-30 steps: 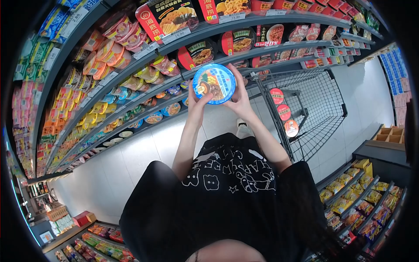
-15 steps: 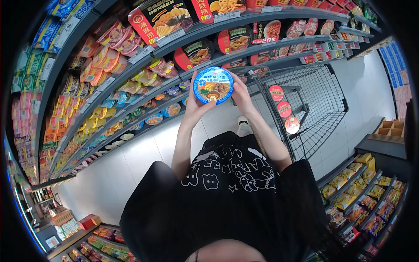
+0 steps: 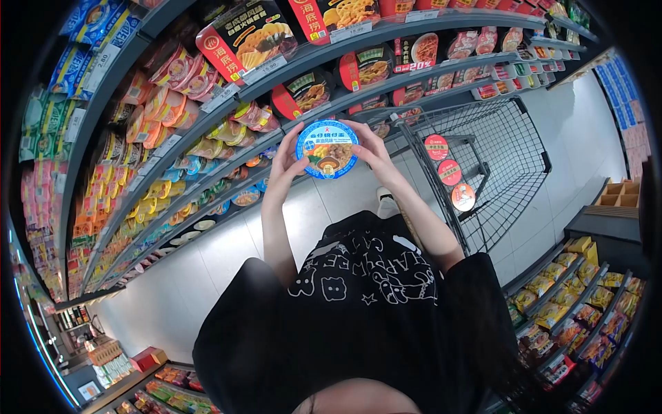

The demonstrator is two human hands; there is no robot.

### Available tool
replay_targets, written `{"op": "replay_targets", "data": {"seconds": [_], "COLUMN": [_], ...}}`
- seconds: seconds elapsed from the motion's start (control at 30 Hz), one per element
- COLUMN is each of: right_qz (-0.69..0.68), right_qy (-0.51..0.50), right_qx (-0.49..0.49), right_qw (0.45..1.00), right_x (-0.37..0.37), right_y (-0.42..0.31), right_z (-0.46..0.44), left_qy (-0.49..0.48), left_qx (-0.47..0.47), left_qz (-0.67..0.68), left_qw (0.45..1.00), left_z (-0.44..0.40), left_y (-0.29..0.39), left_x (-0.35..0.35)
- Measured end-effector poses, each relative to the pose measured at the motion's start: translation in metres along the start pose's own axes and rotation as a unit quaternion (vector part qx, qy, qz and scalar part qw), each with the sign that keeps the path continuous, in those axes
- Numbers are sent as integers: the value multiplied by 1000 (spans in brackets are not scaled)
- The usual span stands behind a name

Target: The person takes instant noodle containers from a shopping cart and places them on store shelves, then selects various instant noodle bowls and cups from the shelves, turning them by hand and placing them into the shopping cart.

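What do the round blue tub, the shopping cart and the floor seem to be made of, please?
The blue tub has a smooth printed top, perhaps film or coated paper; its body is unclear. The shopping cart looks like dark-coated metal, judging by its thin wire mesh. The floor appears to be pale satin tile, given straight joints and soft reflections.

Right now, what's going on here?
A person's left hand and right hand hold a blue tub between them, fingers around its sides, printed lid facing the camera. It's up off the floor, in front of stocked shelves. A wire cart stands to the right; neither hand touches it.
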State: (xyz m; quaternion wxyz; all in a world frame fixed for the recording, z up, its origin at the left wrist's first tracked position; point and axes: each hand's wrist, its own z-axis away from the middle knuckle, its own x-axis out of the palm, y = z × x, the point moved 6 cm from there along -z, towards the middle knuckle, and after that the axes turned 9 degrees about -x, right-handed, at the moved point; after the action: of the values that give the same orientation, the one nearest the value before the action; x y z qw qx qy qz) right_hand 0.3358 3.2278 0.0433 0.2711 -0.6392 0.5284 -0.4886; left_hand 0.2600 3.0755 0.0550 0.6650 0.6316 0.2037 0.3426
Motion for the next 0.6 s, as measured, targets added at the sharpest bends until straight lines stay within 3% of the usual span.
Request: {"op": "replay_targets", "data": {"seconds": [0.07, 0.17, 0.27, 0.33, 0.4, 0.43, 0.53, 0.6], "right_qz": [-9, -5, -24, -19, -14, -3, 6, 5], "right_qy": [6, 34, 41, 43, 29, 32, 39, 45], "right_qx": [3, 8, 18, 24, 20, 30, 37, 38], "right_qw": [1000, 999, 999, 999, 999, 999, 999, 998], "right_x": [-2, -10, -19, -20, -17, -18, -22, -25], "right_y": [3, 12, 29, 26, 20, 19, 22, 22], "right_z": [0, 2, 4, 4, 2, 3, 2, 1], "left_qy": [-18, 43, 203, 324, 425, 415, 476, 484], "left_qx": [11, 9, 161, 274, 407, 457, 538, 550], "left_qz": [-14, -55, -149, -205, -345, -237, -310, -345], "left_qw": [1000, 998, 954, 882, 731, 750, 623, 587], "left_z": [-1, -1, 7, 14, 30, 35, 40, 22], "left_y": [3, 20, 82, 138, 213, 245, 341, 401], "left_x": [-6, -25, -61, -88, -91, -92, -93, -113]}}
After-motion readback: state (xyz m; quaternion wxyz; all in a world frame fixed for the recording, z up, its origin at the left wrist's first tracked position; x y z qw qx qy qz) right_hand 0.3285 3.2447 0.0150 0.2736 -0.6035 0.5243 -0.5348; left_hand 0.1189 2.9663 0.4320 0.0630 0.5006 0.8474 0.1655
